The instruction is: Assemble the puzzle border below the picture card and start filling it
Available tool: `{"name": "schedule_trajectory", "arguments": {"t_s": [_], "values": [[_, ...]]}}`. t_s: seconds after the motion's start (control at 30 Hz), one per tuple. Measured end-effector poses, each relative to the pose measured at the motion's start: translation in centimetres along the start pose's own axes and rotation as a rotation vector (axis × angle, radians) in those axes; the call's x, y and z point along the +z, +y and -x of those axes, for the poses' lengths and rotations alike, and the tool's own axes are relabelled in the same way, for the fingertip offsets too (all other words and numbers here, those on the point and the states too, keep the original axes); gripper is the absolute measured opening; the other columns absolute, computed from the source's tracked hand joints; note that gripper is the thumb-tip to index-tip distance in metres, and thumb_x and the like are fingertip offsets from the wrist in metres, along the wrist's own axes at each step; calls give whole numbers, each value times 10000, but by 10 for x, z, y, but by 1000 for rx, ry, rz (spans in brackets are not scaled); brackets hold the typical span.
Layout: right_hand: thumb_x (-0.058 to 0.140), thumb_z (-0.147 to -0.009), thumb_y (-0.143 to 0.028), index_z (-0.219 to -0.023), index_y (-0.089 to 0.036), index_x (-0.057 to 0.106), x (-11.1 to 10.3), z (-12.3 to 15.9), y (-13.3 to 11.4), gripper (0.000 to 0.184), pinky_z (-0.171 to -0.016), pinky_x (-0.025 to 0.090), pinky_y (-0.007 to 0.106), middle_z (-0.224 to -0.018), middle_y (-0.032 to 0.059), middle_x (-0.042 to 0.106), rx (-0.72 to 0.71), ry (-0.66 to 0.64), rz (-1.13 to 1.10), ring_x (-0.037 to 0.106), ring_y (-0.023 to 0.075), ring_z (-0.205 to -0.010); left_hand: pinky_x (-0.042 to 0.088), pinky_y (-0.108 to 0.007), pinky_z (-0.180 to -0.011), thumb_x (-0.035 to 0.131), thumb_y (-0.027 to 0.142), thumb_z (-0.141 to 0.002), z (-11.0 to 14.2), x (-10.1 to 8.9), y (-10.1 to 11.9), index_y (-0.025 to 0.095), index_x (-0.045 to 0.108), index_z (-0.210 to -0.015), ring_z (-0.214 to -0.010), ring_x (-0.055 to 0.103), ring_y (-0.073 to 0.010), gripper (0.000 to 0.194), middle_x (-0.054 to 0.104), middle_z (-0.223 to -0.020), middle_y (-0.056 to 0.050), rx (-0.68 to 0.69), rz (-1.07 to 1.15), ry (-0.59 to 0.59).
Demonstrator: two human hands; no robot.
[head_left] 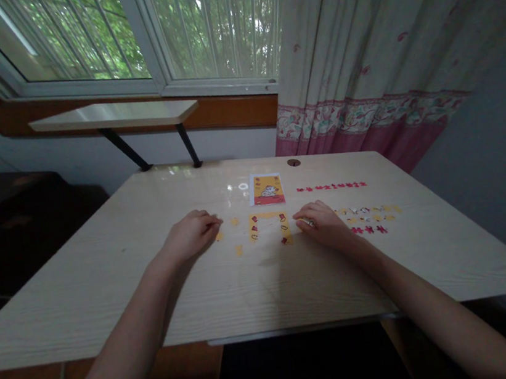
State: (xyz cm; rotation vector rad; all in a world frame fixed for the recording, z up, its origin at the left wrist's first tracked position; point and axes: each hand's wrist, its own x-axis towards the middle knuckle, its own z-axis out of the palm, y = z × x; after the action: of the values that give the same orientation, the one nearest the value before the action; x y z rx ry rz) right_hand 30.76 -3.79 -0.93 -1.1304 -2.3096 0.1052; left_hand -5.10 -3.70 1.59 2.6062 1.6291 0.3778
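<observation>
A partly assembled jigsaw puzzle [268, 216] lies on the table between my hands, its yellow top edge and two sides forming a frame open at the bottom. Left of it, my left hand [192, 235] has its fingertips pressed together; anything they hold is too small to make out. A yellow puzzle piece [219, 235] shows just below those fingers. My right hand [325, 223] is closed just right of the frame, with a whitish piece [309, 222] partly hidden at its fingers. Two loose yellow pieces, one upper [235, 221] and one lower [239, 250], lie left of the frame.
A picture card [266, 189] with a white animal on yellow and red lies behind the puzzle. Red pieces [331, 187] form a row at the back right. Yellow and white pieces [367, 210] and more red pieces [370, 230] lie beyond my right hand. A raised shelf [115, 115] stands back left.
</observation>
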Motion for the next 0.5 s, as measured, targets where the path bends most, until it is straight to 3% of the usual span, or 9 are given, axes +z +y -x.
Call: {"name": "schedule_trajectory", "arguments": {"t_s": [0.37,0.5], "values": [[512,-888,-290,-950,-187,695,0,0,-1,218,-797,444,356,-927,82,694,-19,15,-1,584,204,-857,435,-317,-758,443,383,-904,0,-3,10,178,680,-910,-859,556,-212,314,645,-846,-71,76,139,29],[534,-877,-273,-942,-180,693,-1,0,-1,194,-791,447,355,-915,78,696,-18,16,-3,581,205,-846,406,-326,-816,558,394,-860,0,-8,20,191,674,-854,-842,554,-190,234,655,-852,-41,232,342,-95]]}}
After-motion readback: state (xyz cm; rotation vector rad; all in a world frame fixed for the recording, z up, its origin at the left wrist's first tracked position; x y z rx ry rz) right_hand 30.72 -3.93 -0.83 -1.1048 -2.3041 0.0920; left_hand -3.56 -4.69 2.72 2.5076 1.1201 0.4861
